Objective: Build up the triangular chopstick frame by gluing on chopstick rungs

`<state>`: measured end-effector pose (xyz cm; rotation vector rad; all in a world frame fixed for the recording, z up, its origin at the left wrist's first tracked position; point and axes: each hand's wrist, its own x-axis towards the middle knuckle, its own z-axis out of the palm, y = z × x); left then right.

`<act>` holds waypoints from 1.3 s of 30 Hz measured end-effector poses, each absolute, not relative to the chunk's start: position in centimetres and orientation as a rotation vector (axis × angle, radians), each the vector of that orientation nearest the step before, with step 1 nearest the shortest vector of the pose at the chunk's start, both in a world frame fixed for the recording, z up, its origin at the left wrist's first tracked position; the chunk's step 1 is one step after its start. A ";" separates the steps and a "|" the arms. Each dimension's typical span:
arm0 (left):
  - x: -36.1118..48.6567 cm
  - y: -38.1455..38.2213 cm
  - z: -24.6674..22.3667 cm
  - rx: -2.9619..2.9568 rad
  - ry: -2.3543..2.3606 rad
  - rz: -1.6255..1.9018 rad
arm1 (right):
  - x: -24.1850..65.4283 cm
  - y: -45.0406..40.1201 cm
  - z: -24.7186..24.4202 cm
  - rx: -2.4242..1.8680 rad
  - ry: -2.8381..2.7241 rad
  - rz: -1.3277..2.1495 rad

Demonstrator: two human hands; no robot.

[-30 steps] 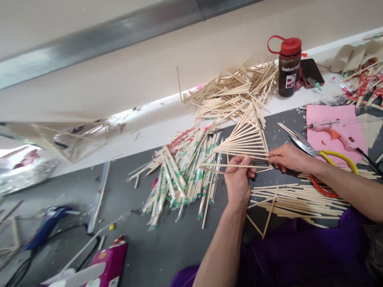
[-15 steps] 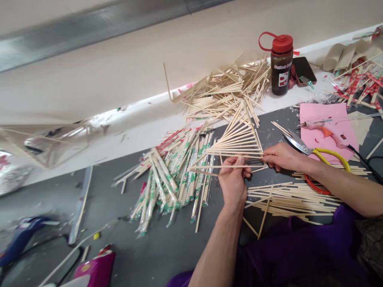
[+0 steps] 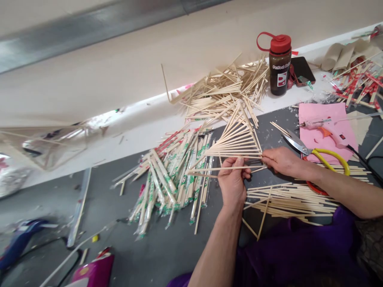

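Gripping stick frame (image 3: 236, 141), left of scissors (image 3: 308, 151), in left hand (image 3: 232, 182); pinching its corner on the scissors' side narrowly with right hand (image 3: 280, 160). Apparently at the joining step, lining up that corner. Probably calling for steady pressure, no twisting.

Left hand (image 3: 232, 181): bare, thumb and fingers uncovered. Left forearm (image 3: 215, 247): bare from wrist to the lower picture edge. Right hand (image 3: 283, 160): bare. Right forearm (image 3: 338, 187): likewise uncovered, slim at the wrist and widening toward the right edge. Garment (image 3: 287, 243) at the front of the body: deep purple cloth with soft folds, brighter along its upper border, nearly black lower down; a small purple portion also shows left of the left forearm. Patterned fabric (image 3: 371, 249) at lower right: dark, greyish-brown, with a fine mottled design. Garment type cannot be determined.
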<state>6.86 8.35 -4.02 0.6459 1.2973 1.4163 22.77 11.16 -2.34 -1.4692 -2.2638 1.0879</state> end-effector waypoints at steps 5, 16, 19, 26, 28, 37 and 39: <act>6.9 8.4 -4.0 0.653 1.282 1.405 | 22.7 11.1 -2.5 -1.500 -2.381 0.954; 6.9 8.4 -4.2 0.648 1.259 1.420 | 22.8 11.3 -3.2 -1.477 -2.388 0.898; 6.9 8.5 -4.1 0.640 1.265 1.416 | 22.9 11.2 -3.1 -1.469 -2.339 0.959; 6.9 8.4 -4.2 0.651 1.286 1.403 | 22.9 11.1 -2.7 -1.431 -2.265 1.001; 6.9 8.4 -4.2 0.658 1.289 1.398 | 22.8 11.1 -2.6 -1.437 -2.249 1.004; 6.9 8.5 -4.3 0.659 1.290 1.401 | 22.7 11.1 -2.3 -1.448 -2.251 1.023; 6.9 8.5 -4.2 0.653 1.285 1.402 | 22.7 11.1 -2.1 -1.480 -2.240 1.060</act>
